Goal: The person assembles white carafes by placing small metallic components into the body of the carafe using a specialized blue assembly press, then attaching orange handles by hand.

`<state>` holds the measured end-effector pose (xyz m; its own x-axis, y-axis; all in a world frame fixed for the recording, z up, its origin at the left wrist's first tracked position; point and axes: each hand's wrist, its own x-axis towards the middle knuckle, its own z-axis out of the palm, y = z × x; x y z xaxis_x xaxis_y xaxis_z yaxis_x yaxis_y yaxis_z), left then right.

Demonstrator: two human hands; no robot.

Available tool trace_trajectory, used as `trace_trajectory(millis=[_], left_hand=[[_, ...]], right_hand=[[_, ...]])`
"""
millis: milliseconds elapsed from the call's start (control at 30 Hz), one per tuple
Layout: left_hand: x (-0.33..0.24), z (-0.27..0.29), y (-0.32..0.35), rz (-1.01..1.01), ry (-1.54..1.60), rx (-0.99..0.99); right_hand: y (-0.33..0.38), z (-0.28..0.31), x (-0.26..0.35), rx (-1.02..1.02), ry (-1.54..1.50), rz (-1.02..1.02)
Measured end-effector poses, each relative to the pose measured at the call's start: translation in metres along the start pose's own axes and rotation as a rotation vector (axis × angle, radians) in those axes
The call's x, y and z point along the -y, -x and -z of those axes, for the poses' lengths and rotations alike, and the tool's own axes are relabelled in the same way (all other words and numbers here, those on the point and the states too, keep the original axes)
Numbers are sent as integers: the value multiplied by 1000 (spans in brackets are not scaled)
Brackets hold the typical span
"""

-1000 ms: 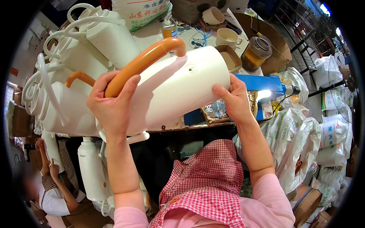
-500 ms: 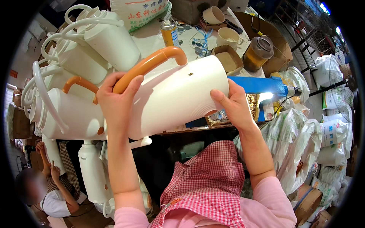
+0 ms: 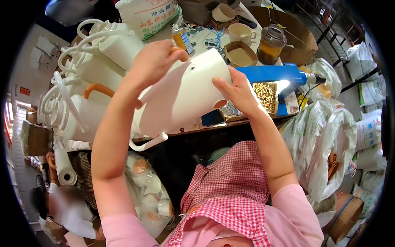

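Head view: we hold one white, smooth, plastic-looking cylindrical jug body [image 3: 181, 99] tilted in front of us, above the table's near edge; it serves as our landmark. Our left hand [image 3: 154, 61] is curled over one orange, curved, plastic-looking handle [image 3: 180, 54] at the jug body's upper side. Most of the handle is hidden, and we cannot tell how tightly it is gripped. Our right hand [image 3: 239, 92] clasps the jug body's right end, thumb on the near face.

To handle this well, we judge it best to brace that right end firmly, press without denting the wall, and watch the handle's bent tip against the one small dark hole [image 3: 192, 67] near it. We cannot tell whether the tip touches the wall.

Counting around the jug body: left, at least three white jugs with looped handles [image 3: 82, 117] and one other orange handle [image 3: 98, 88]; beyond, one yellow spray can [image 3: 180, 37] and two beige cups [image 3: 242, 32]; right, one blue metal-looking machine arm [image 3: 269, 74].
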<state>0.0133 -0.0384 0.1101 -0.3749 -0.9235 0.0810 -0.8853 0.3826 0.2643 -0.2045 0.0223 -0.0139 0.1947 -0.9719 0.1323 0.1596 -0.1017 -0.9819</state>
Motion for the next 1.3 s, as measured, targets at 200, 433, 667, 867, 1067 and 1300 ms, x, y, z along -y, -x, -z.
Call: trace_trajectory(millis=[200, 433, 667, 867, 1067, 1300], left_hand=[[-23, 11, 9, 100, 114, 66], [-19, 4, 9, -5, 145, 70], [-15, 4, 9, 63, 180, 120], [-13, -1, 13, 43, 168, 98], [-4, -5, 10, 56, 277, 85], [-12, -2, 10, 46, 254, 106]], right_hand=[[-1, 4, -1, 6, 10, -87], [-3, 7, -7, 12, -11, -61], [1, 5, 5, -6, 0, -134], [-4, 6, -1, -23, 182, -107], [2, 7, 5, -29, 202, -103], [0, 6, 2, -58, 313, -16]])
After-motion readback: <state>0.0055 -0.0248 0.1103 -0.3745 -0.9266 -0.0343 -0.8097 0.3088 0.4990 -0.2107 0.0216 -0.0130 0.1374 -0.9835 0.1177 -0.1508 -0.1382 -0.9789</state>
